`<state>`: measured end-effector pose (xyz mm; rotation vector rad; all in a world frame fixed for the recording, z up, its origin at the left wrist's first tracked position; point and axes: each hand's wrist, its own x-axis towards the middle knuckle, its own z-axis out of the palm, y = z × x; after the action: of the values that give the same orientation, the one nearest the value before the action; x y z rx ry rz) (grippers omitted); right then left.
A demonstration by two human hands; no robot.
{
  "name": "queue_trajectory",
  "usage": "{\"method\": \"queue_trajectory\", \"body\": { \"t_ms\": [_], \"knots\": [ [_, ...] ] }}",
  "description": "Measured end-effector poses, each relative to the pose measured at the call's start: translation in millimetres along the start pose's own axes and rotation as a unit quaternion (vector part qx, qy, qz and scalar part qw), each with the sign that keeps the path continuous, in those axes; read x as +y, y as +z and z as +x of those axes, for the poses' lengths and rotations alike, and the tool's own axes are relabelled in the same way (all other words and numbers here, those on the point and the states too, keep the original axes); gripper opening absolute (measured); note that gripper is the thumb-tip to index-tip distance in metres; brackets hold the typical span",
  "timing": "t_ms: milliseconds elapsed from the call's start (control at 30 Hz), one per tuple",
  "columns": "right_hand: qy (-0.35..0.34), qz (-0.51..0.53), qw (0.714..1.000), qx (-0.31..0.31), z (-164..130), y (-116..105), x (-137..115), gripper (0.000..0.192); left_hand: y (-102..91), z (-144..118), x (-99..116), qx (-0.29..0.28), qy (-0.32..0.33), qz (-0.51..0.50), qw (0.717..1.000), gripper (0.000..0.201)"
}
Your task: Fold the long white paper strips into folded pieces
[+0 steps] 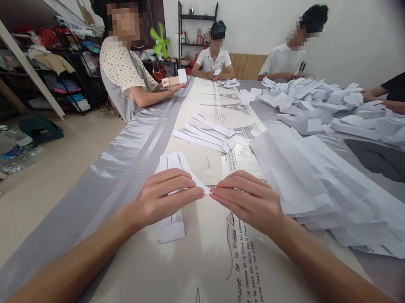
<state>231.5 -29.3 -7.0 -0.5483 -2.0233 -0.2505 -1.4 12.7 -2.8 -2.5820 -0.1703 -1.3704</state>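
Observation:
My left hand point(167, 192) and my right hand point(249, 196) meet above the middle of the table, fingertips pinched together. Between them they hold a white paper strip point(199, 182), gripped near its end; most of it is hidden behind my left fingers. Beneath my left hand lie several folded white paper strips point(173, 232), partly covered by it. Farther up the table, more narrow strips point(201, 135) lie fanned out with short folded ends. Beside my right hand spreads a loose stack of white paper sheets point(314, 181).
A printed cream cover point(144, 269) runs down the grey tablecloth point(111, 175). Folded papers point(309, 97) are heaped at the far right, near a co-worker's arm point(402, 107). Three other people point(125, 78) are around the table, one holding paper and small wooden-looking blocks point(174, 81).

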Motion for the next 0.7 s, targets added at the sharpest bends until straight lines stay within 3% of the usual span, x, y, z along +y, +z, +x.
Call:
{"method": "queue_trajectory", "body": {
  "t_ms": [167, 367, 567, 700],
  "knots": [
    [-0.02, -0.008, 1.0, 0.021, 6.3, -1.0, -3.4, 0.02, 0.3, -0.3, 0.0, -0.001, -0.012, 0.0, 1.0, 0.02],
    [0.005, 0.017, 0.999, -0.035, 3.6, -5.6, 2.2, 0.015, 0.8, -1.3, 0.9, -0.013, -0.007, -0.006, 1.0, 0.022],
    [0.013, 0.026, 0.999, -0.038, 1.3, -7.3, 5.4, 0.015, 0.6, 2.9, -0.2, 0.002, 0.007, 0.003, 1.0, 0.017],
    [0.007, 0.013, 0.999, -0.035, -0.9, -4.9, 3.9, 0.015, 0.8, 3.5, 0.6, -0.017, -0.011, -0.007, 1.0, 0.012]
  ]
}}
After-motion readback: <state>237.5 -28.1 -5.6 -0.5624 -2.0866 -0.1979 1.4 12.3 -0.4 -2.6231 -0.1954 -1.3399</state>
